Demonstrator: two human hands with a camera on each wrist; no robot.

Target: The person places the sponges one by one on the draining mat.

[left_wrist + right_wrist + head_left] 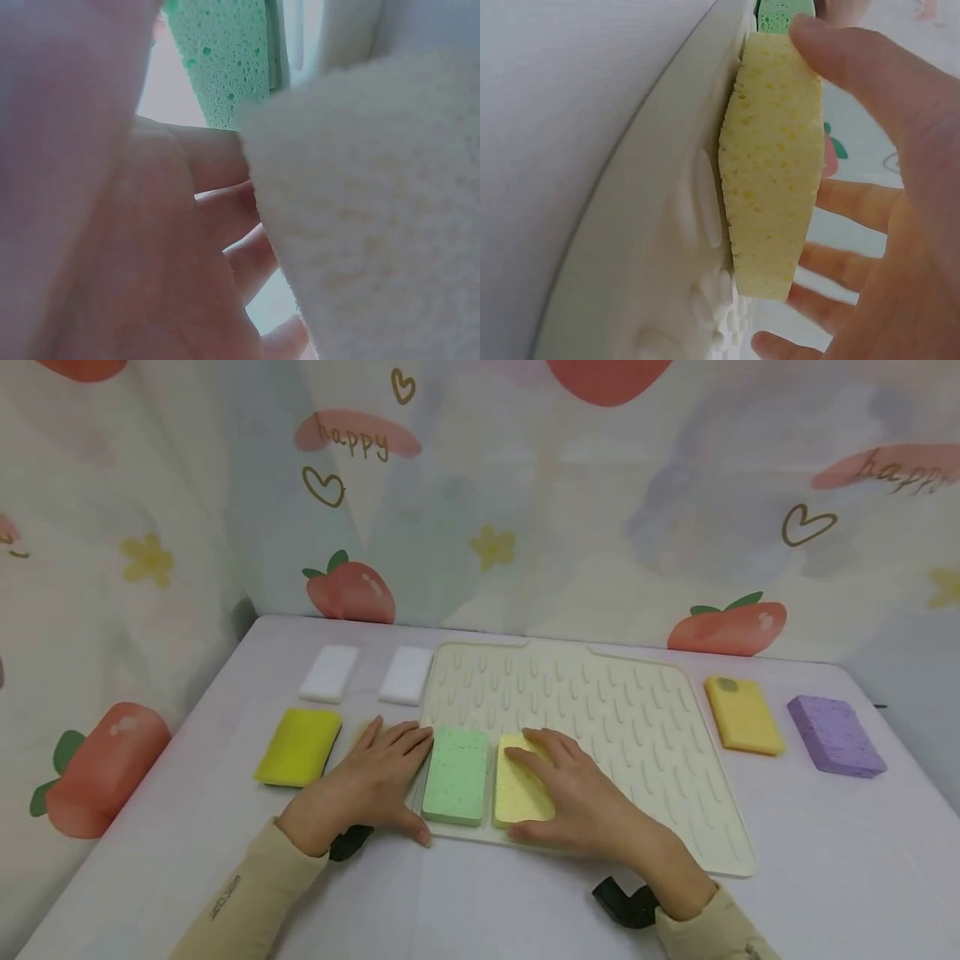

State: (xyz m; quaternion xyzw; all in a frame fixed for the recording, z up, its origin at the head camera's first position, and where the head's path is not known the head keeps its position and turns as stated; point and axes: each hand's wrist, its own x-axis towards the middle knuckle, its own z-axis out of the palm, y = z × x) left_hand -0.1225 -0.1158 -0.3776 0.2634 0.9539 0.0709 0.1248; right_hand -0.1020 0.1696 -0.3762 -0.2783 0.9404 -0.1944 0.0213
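A pale yellow sponge (pixel 517 793) lies on the cream ridged mat (pixel 637 752), near its front edge. My right hand (pixel 581 793) holds it, thumb at the near end and fingers spread across the far end. Left of it, a light green sponge (pixel 455 777) lies lengthwise on the mat. My left hand (pixel 371 777) is beside the green sponge at the mat's left edge, fingers extended and thumb apart by the near corner. A beige sponge (pixel 375 210) fills the right of the left wrist view; in the head view that hand mostly hides it.
Two white sponges (pixel 330 673) (pixel 407 675) lie at the back left, with a bright yellow sponge (pixel 298 747) before them. Right of the mat are an orange-yellow sponge (pixel 744 716) and a purple sponge (pixel 836 735). A patterned cloth wall (pixel 510 510) stands behind the table.
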